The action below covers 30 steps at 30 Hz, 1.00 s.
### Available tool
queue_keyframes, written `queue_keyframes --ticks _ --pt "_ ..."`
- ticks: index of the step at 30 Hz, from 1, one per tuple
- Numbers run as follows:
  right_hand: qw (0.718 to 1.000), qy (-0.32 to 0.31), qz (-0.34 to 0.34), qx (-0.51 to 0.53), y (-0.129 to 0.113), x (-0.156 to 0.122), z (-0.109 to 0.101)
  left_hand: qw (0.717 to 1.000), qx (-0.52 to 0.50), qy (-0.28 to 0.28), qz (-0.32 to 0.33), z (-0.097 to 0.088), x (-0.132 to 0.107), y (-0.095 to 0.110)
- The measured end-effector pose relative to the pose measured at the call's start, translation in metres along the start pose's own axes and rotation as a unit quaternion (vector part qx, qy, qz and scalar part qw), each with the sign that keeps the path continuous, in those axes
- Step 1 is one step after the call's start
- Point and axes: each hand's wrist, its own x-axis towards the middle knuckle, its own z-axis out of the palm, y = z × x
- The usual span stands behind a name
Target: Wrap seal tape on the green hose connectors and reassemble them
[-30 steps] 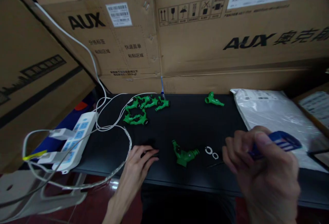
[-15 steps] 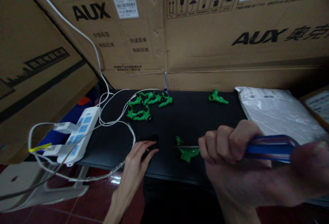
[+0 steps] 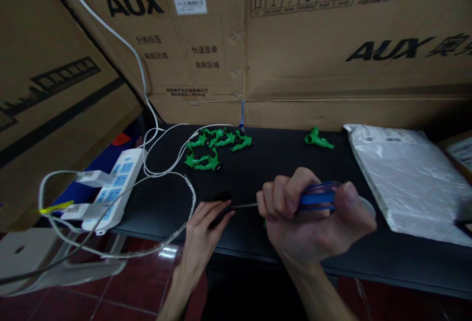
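My left hand point(image 3: 206, 225) pinches a small black part point(image 3: 217, 219) just above the black table; the fingers cover most of it. My right hand point(image 3: 295, 213) is wrapped around the blue-and-clear handle of a screwdriver point(image 3: 316, 200). Its thin shaft point(image 3: 245, 206) points left, and the tip meets the black part at my left fingertips. Beneath my right hand a sliver of a green Y-shaped hose connector point(image 3: 264, 223) shows; the rest is hidden.
Several green connectors with black fittings point(image 3: 202, 159) lie at the back. Another green connector point(image 3: 319, 139) lies further right. A white power strip point(image 3: 120, 183) and loose cables are on the left. A silvery packet point(image 3: 409, 183) lies right. Cardboard boxes point(image 3: 295, 70) stand behind.
My right hand has moved left with the screwdriver, bringing its tip to the black part in my left hand. It now covers most of the near green connector. The view has shifted slightly.
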Motion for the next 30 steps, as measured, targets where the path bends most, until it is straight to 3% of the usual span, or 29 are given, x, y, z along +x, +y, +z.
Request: queue_keyframes --ticks 15,23,30 --pt "0.997 -0.006 0.035 -0.065 0.005 -0.009 0.017 0.999 0.019 0.031 0.03 -0.003 0.003 0.008" --pt "0.991 -0.029 -0.044 -0.125 0.029 -0.031 0.019 0.998 0.034 0.019 0.046 -0.006 0.001 0.009" --pt "0.997 0.003 -0.027 -0.076 0.008 -0.022 0.014 1.0 0.019 0.008 -0.001 -0.004 0.001 0.006"
